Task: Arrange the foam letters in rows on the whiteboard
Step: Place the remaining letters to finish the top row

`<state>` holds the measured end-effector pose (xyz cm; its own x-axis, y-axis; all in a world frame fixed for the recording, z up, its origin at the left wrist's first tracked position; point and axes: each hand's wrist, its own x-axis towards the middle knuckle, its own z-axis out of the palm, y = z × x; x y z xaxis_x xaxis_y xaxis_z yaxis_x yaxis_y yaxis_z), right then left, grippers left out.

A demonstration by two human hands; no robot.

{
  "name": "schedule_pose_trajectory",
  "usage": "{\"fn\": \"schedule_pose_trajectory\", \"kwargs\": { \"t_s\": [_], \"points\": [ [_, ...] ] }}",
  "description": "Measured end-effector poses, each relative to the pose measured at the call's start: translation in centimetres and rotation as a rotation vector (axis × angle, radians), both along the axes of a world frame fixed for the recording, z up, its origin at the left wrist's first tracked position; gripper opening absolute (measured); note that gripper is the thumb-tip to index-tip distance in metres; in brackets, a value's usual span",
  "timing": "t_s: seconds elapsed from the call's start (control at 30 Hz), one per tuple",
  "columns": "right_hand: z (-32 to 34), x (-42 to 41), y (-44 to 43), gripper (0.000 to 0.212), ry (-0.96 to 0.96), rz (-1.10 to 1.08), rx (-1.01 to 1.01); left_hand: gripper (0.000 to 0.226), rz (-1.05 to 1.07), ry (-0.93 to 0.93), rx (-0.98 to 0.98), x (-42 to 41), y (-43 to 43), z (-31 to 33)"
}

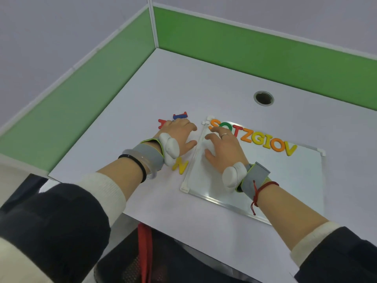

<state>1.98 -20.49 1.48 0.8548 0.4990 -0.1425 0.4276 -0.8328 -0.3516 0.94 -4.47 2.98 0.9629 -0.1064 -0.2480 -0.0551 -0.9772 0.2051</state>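
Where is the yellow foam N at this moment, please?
In the head view, the yellow N lies on the table, off the whiteboard, just left of its near-left edge and right beside the left hand wrist.

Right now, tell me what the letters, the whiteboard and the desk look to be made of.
Letters: apparently soft foam, matte; thick blunt-cut edges, flat solid colours, no shine.
Whiteboard: glossy coated panel reflecting light, with a silvery, probably metal frame and white, plastic-looking corner caps.
Desk: smooth white laminate, likely; even, dull sheen, no grain.
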Motion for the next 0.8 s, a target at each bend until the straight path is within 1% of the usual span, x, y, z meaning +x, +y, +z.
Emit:
{"fn": "schedule_pose_trajectory", "kwargs": {
  "t_s": [0.23,0.37,0.47,0.6,0.8],
  "points": [
    [-0.4,-1.4,3.0,0.045,0.054,0.063,-0.038,0.049,0.068,0.021,0.073,-1.4,3.4,-0.9],
    [-1.4,-2.2,4.5,0.044,0.077,0.110,-0.072,0.051,0.100,0.076,0.106,-2.4,4.6,-2.3],
    [-1.7,-2.6,5.2,0.041,0.087,0.117,-0.079,0.049,0.108,0.083,0.134,-2.7,5.3,-3.1],
    [-2.0,-3.1,5.9,0.041,0.072,0.134,-0.107,0.047,0.126,0.071,0.145,-2.9,6.0,-4.1],
    [-2.6,-3.0,6.6,0.038,0.052,0.097,-0.083,0.045,0.162,0.042,0.118,-2.3,5.6,-4.7]
  ]
}}
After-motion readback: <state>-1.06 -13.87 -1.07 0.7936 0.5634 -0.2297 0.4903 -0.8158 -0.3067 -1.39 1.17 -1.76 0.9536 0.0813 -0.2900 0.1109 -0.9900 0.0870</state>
